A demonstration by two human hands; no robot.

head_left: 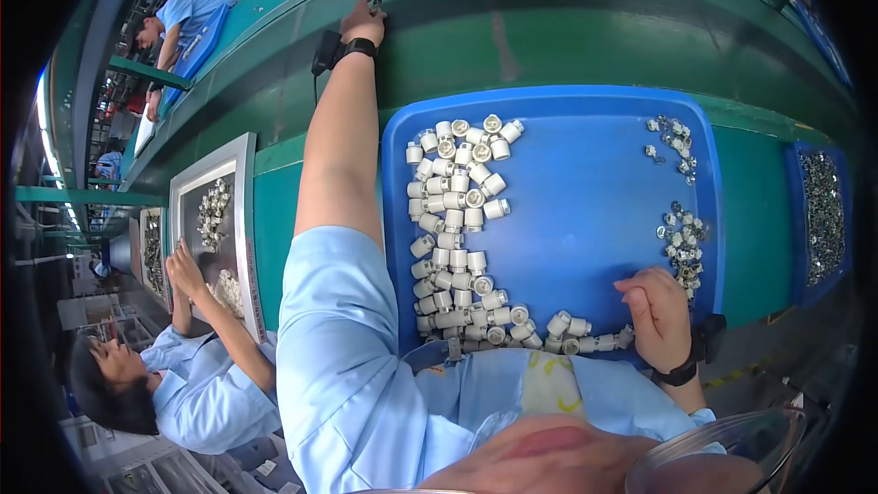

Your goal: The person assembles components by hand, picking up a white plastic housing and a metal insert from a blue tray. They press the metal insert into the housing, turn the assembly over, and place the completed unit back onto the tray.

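My left hand (pixel 363 18) is stretched far out over the green conveyor belt (pixel 549 27), its fingertips pinched on a small grey part (pixel 375 5); a black wristband sits on that wrist. My right hand (pixel 658 309) rests on the near right of the blue tray (pixel 585 192), fingers curled into a loose fist, with nothing visible inside. Beside it lies a heap of small metal pieces (pixel 681 242). Several white cylindrical sockets (pixel 453 229) lie in a column down the tray's left side and along its near edge.
A second blue bin (pixel 820 215) of metal parts stands at the right. At the left a co-worker in a light blue shirt (pixel 206 384) reaches into a metal tray (pixel 215 210) of white parts. Another person (pixel 178 23) works farther along the belt.
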